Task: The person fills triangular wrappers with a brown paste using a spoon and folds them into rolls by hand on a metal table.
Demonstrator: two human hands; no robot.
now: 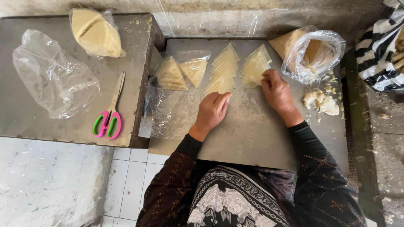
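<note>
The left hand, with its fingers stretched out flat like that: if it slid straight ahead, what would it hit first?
Probably the left fan of pale triangular pastry sheets. The left hand points up and slightly right, its fingers nearly at that stack's lowest sheet.

Both hands [212, 110] [275, 89] rest by fanned pastry triangles [223, 71], seemingly touching.

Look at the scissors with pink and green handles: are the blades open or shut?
Shut. The scissors lie flat on the left table, blades together as one strip, handle loops side by side.
</note>
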